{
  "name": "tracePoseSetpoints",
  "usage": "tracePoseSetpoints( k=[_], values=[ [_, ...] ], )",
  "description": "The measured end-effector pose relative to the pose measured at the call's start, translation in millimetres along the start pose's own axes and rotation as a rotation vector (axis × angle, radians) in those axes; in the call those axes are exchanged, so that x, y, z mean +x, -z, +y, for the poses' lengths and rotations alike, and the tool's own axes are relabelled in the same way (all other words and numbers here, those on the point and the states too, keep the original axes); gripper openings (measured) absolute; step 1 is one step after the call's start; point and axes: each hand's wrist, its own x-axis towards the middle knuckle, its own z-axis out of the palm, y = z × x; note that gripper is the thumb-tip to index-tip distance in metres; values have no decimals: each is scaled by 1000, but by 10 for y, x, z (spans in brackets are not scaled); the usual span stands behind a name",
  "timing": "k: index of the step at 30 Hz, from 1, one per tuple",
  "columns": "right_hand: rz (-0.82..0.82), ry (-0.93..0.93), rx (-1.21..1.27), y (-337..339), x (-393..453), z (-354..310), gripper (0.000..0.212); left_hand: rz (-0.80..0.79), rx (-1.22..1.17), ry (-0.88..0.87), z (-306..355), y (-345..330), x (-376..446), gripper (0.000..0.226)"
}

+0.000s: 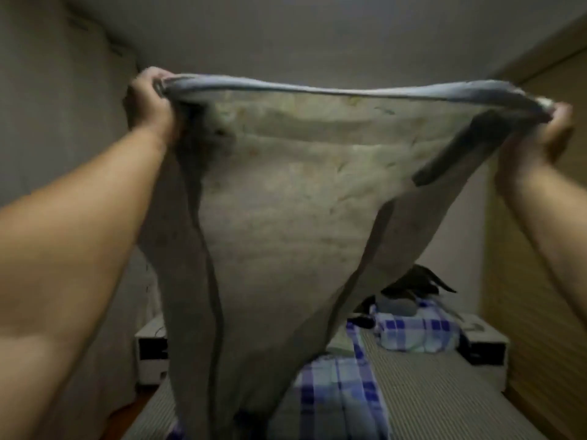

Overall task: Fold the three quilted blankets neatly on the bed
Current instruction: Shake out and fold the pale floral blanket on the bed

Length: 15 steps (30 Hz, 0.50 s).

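Observation:
A pale grey-beige quilted blanket (286, 198) with a blue-grey trimmed edge hangs stretched in the air in front of me. My left hand (152, 100) grips its top left corner and my right hand (552, 128) grips its top right corner, both arms raised. The cloth narrows downward and its lower end reaches the bed (438, 395). A blue and white checked blanket (336, 385) lies on the striped mattress, partly hidden behind the hanging one. Another checked bundle (419, 331) sits at the head of the bed.
Dark clothing (416, 284) lies on top of the far bundle. White bedside units stand at the left (151, 354) and right (486, 344) of the bed's head. A grey wall runs along the left, a yellowish panelled wall (540, 281) along the right.

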Motion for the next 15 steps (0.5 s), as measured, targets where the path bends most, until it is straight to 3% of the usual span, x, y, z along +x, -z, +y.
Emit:
tracePoseSetpoints(
  k=[1,2,6,9,11,13,15],
  values=[
    [-87,29,64,15,15,-305,26,-41,-10,-48,196,50,51,11],
    [-70,104,0,83,129,-492,27,-101,18,-70,361,66,98,6],
    [35,-46,-96,413,-207,-1047,15,-207,302,-61,283,282,-547,18],
    [61,91,-598,1136,-832,-1224,38,-256,599,36,65,718,-1413,14],
    [58,118,-743,1832,-1113,-1259,36,-319,814,9,-93,1106,-2035,12],
    [-90,186,-1123,2651,-1285,-1222,27,-492,1022,-95,-316,1544,-2725,13],
    [-472,252,-1603,3409,-1497,-1245,13,-701,1101,-113,-536,1896,-3393,23]
  ],
)
